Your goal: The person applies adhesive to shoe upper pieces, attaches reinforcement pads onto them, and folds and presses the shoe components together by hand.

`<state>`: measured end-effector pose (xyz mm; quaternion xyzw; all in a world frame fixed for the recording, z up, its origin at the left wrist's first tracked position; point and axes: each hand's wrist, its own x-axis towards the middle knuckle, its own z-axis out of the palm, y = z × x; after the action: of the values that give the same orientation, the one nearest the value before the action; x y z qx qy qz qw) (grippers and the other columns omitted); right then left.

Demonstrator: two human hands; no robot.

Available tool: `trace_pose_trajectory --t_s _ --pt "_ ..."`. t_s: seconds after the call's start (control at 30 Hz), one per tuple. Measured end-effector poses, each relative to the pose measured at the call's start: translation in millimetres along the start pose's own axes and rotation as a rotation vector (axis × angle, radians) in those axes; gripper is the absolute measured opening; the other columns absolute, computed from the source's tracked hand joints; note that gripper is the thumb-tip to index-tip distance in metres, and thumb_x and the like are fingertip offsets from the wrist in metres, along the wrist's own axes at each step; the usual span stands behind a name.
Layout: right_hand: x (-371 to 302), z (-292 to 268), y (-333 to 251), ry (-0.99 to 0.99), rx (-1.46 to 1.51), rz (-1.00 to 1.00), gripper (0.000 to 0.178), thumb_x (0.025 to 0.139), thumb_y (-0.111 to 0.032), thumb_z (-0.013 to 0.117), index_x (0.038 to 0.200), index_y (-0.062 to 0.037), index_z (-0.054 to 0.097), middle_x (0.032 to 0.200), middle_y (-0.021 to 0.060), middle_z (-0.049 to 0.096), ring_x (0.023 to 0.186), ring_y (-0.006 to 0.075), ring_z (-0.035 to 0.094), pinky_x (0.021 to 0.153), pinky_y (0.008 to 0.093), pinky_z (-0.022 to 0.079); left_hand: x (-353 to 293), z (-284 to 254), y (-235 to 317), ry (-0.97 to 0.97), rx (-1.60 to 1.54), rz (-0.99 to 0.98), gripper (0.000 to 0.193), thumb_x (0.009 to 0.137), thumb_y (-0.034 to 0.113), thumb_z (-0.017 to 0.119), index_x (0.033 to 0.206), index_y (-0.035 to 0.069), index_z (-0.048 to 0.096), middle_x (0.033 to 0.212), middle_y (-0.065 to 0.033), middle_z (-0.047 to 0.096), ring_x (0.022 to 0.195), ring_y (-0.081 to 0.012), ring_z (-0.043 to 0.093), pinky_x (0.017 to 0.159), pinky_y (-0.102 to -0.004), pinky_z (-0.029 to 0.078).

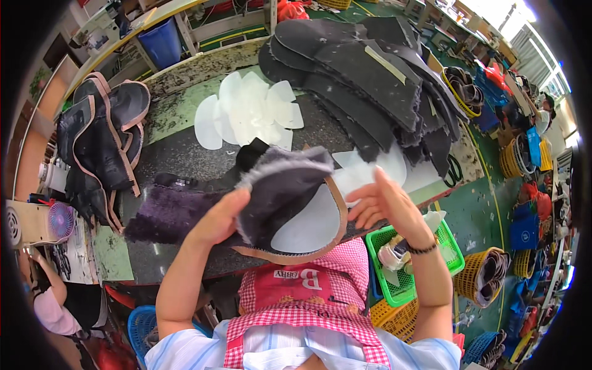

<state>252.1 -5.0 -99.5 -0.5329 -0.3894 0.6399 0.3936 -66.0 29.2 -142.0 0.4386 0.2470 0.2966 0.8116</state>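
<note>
My left hand [221, 217] grips a dark fuzzy shoe-upper piece [283, 185] with tan edging, held up over the worktable [179, 151]. A white curved insert [311, 225] lies inside the piece. My right hand [387, 202] is open with fingers spread, just right of the piece, touching nothing I can make out. Behind them a fan of white cut-out inserts [250, 111] lies on the table, and a big stack of black felt sole pieces [370, 74] sits at the far right of it.
A pile of finished black uppers with tan trim [105, 142] lies at the table's left. A green basket [407, 271] and yellow baskets [484, 274] stand at my right. A small fan [60, 221] sits far left. Another person [46, 296] is at lower left.
</note>
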Motion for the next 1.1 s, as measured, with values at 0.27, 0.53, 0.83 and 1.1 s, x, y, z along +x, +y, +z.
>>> trace_pose_trajectory --t_s 0.27,0.53,0.83,1.1 --pt "50 22 29 -0.042 -0.45 -0.025 0.03 0.085 -0.025 0.068 0.078 0.0029 0.06 0.064 0.0013 0.058 0.057 0.0063 0.053 0.048 0.0227 0.043 -2 28 -2 -0.234 1.124 0.119 0.099 0.073 0.056 0.07 0.148 0.012 0.021 0.152 -0.0249 0.014 0.14 -0.0429 0.012 0.113 -0.0517 0.009" --pt "53 40 40 0.188 -0.968 -0.304 0.024 0.08 -0.019 0.071 0.079 0.0009 0.058 0.067 0.0097 0.061 0.053 0.0218 0.056 0.05 0.0319 0.044 -8 33 -17 -0.255 1.642 0.164 0.104 0.065 0.053 0.076 0.145 0.008 0.026 0.15 -0.023 0.018 0.134 -0.0517 0.019 0.109 -0.0604 0.018" --pt "-1 75 54 -0.135 -1.281 -0.777 0.059 0.082 -0.033 0.066 0.127 -0.0008 0.047 0.128 0.0187 0.052 0.121 0.0322 0.048 0.102 0.0449 0.036 -9 32 -9 -0.194 1.596 0.187 0.097 0.067 0.054 0.075 0.136 -0.003 0.038 0.145 -0.0238 0.032 0.134 -0.0442 0.028 0.108 -0.055 0.025" --pt "30 43 46 0.239 -0.692 -0.594 0.077 0.069 -0.016 0.08 0.135 -0.0039 0.042 0.142 0.0159 0.041 0.129 0.0276 0.043 0.103 0.0398 0.038 94 30 44 0.21 2.083 0.161 0.046 0.068 0.038 0.075 0.1 0.007 0.062 0.083 -0.0125 0.065 0.085 -0.0327 0.063 0.1 -0.0453 0.037"
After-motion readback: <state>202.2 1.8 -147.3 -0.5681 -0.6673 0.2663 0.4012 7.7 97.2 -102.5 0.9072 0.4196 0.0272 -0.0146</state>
